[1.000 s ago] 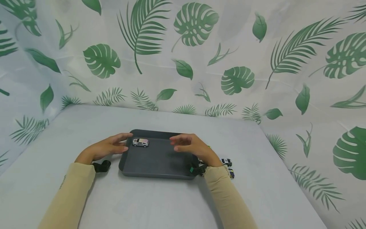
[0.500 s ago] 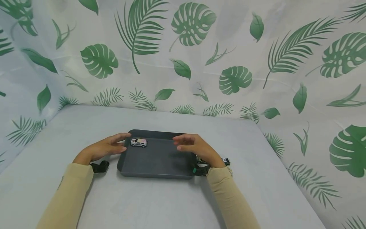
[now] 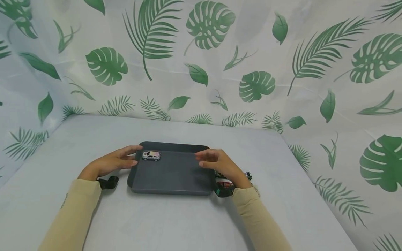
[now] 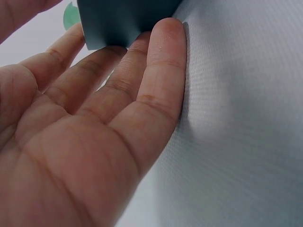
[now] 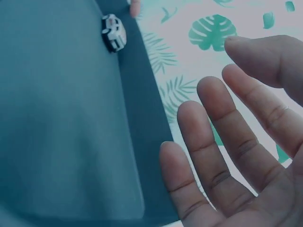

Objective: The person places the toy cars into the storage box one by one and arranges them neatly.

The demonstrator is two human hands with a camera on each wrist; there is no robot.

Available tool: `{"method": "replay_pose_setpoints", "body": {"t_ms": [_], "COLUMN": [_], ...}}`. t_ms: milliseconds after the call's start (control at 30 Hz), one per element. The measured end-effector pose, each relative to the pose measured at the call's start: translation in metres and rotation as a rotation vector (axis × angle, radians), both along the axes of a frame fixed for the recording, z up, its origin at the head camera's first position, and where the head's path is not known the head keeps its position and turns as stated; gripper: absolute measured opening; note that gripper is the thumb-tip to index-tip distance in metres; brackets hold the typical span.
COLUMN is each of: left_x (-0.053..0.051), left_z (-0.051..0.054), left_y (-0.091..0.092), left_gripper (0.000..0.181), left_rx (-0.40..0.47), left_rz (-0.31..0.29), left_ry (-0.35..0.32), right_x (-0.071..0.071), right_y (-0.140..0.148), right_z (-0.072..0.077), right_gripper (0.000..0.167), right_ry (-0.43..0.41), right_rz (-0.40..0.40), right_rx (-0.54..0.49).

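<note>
A dark grey tray [image 3: 172, 176] lies on the table with a small white toy car [image 3: 151, 156] in its far left corner; the right wrist view shows the same toy car [image 5: 113, 34] beside the wall. My left hand [image 3: 111, 163] is at the tray's left side, fingers loosely extended. In the left wrist view, the fingertips of that hand [image 4: 90, 127] rest against the outside of the tray wall [image 4: 118, 28]. Over the tray's right part hovers my right hand [image 3: 221, 165], fingers apart and holding nothing.
Other toy cars [image 3: 248, 175] stand right of the tray, mostly hidden behind my right wrist. Black wrist cameras [image 3: 109, 182] sit at both sleeves. A leaf-patterned cloth [image 3: 201, 69] walls the back and sides of the white table [image 3: 157, 223].
My right hand has drifted right over the tray, and its wrist now covers more of the cars there. The left hand, tray and white toy car keep their places relative to each other.
</note>
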State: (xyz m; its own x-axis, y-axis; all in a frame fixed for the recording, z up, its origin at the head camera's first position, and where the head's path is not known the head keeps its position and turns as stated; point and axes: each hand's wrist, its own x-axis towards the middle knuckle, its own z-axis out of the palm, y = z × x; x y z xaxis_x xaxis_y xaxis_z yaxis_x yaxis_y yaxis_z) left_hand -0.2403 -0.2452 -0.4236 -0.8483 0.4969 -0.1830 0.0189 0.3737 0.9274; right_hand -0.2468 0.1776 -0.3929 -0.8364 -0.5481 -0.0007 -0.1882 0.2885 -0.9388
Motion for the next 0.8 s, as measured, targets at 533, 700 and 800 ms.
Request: {"method": "replay_pose_setpoints", "body": {"t_ms": [533,700,800], "left_x": [0.000,0.001,0.001], "left_z": [-0.001,0.000,0.001], "left_y": [0.000,0.000,0.000], "left_gripper": [0.078,0.078,0.078], "left_rx": [0.001,0.000,0.001], "left_rz": [0.003,0.000,-0.002], "left_ry": [0.009,0.009,0.011], "right_x": [0.011,0.017,0.021], "right_y": [0.019,0.027,0.032], "right_z": [-0.008,-0.010,-0.011], "right_gripper": [0.044,0.041,0.040], "right_ry": [0.076,0.138,0.167], "right_rz": [-0.020,-0.017,-0.027], "right_rx": [-0.010,-0.023,-0.023]}}
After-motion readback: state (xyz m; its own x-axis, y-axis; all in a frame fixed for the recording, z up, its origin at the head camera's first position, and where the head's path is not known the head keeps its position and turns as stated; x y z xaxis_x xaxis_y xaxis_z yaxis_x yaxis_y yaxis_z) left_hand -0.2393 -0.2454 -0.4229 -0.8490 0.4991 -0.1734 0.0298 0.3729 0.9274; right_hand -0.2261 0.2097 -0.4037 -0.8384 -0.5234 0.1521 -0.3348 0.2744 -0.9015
